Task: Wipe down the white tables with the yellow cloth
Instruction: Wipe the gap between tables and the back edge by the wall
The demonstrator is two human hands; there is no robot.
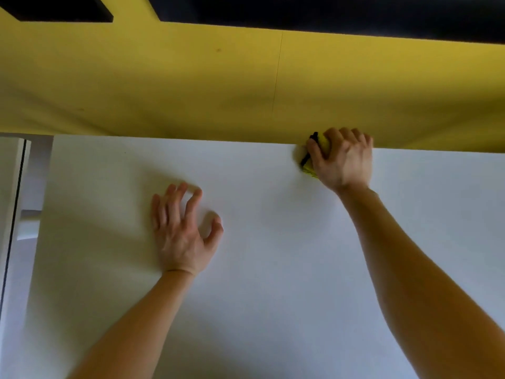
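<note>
A white table fills the lower part of the head view. My right hand is stretched to the table's far edge and is closed on the yellow cloth, which has a black trim and is bunched under the fingers; most of the cloth is hidden by the hand. My left hand rests flat on the tabletop at centre left, fingers spread, holding nothing.
A yellow surface runs along the far side of the table, with a thin seam down it. A dark area lies beyond it. At the left, a gap and another white panel border the table's left edge.
</note>
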